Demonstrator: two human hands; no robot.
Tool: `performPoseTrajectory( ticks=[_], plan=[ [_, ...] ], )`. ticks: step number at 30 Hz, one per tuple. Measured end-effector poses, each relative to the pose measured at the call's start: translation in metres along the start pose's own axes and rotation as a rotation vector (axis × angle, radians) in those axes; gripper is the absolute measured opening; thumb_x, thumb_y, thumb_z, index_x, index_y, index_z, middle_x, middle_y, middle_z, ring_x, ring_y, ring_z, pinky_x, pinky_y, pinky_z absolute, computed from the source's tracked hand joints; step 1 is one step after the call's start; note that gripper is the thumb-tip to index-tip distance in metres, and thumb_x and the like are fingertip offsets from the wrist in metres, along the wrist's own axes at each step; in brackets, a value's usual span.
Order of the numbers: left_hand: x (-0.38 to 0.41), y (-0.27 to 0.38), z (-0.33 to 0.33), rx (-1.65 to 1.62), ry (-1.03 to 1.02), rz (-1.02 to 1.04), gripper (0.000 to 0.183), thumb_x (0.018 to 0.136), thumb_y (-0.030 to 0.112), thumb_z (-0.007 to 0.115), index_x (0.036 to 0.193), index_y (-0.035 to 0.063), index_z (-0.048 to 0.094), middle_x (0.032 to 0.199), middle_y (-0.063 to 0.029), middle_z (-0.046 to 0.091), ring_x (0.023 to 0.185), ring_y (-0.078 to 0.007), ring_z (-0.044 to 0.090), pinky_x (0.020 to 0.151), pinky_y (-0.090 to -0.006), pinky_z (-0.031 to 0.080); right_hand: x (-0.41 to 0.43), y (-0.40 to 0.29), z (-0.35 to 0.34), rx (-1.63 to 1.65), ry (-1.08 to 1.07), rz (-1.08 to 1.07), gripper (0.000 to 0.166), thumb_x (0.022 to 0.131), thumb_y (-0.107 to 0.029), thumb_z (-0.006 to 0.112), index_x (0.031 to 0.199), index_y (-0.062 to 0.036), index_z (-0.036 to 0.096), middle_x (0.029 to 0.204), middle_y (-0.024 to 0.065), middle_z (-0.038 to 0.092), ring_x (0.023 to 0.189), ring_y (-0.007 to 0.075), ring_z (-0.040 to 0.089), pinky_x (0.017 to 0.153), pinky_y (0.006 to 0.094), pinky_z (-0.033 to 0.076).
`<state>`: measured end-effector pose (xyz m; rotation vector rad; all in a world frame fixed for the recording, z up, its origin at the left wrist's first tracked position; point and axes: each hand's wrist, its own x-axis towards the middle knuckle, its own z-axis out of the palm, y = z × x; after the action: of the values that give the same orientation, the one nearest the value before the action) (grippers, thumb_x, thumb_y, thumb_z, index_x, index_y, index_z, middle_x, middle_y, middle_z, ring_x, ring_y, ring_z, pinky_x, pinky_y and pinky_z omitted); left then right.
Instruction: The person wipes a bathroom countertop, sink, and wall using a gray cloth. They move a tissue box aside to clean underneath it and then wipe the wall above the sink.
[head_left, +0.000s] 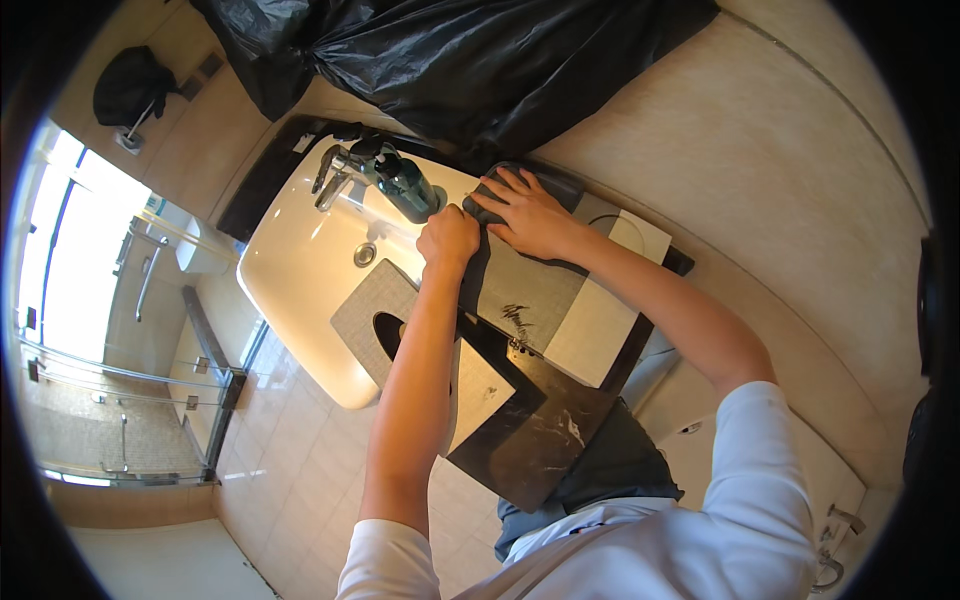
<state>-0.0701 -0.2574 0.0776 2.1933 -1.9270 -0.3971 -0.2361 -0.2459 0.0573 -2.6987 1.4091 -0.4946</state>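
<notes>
Curled closed, my left hand (450, 236) is at the right side of the white basin (285, 285), near teal pump bottles (409, 187); whether its fingers hold anything is hidden. My right hand (529, 217) lies flat with fingers spread on a dark grey rounded item (555, 184), beside the left hand. Under the right forearm is a flat grey and cream box (592, 330) with dark markings. A grey box with an oval opening (367, 304) overlaps the basin's front edge, partly hidden by the left forearm.
A chrome faucet (334, 180) stands at the basin's back. Black plastic sheeting (480, 67) hangs behind the counter. A dark marble surface (532, 427) extends near my body. Glass shower panels (127, 375) are at left, a white tub (757, 442) at right.
</notes>
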Motion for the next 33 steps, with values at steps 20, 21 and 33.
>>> performPoseTrajectory(
  ticks=[20, 21, 33],
  plan=[
    [0.002, -0.003, 0.004, -0.043, -0.065, 0.034, 0.048, 0.097, 0.040, 0.045, 0.118, 0.0070, 0.072, 0.121, -0.0243, 0.069, 0.115, -0.0422, 0.064, 0.098, -0.0495, 0.050, -0.206, -0.003, -0.096, 0.005, -0.136, 0.188, 0.054, 0.099, -0.019, 0.060, 0.150, -0.0122, 0.047, 0.160, 0.0128, 0.039, 0.152, 0.0340, 0.028, 0.125, 0.0468, 0.024],
    [0.002, -0.003, 0.004, -0.048, -0.074, 0.030, 0.048, 0.096, 0.041, 0.045, 0.119, 0.0083, 0.072, 0.122, -0.0247, 0.068, 0.116, -0.0429, 0.063, 0.099, -0.0497, 0.049, -0.210, -0.004, -0.093, 0.023, -0.091, 0.197, 0.052, 0.099, -0.020, 0.060, 0.149, -0.0127, 0.048, 0.158, 0.0132, 0.041, 0.151, 0.0342, 0.029, 0.124, 0.0460, 0.025],
    [0.001, 0.005, 0.006, -0.091, -0.065, 0.041, 0.048, 0.096, 0.041, 0.045, 0.117, 0.0070, 0.072, 0.122, -0.0240, 0.068, 0.117, -0.0430, 0.063, 0.100, -0.0501, 0.049, -0.121, -0.001, -0.034, 1.525, 0.667, 0.901, 0.041, 0.100, -0.043, 0.063, 0.119, -0.0058, 0.063, 0.112, -0.0010, 0.065, 0.103, 0.0121, 0.058, 0.092, 0.0271, 0.043]
  ],
)
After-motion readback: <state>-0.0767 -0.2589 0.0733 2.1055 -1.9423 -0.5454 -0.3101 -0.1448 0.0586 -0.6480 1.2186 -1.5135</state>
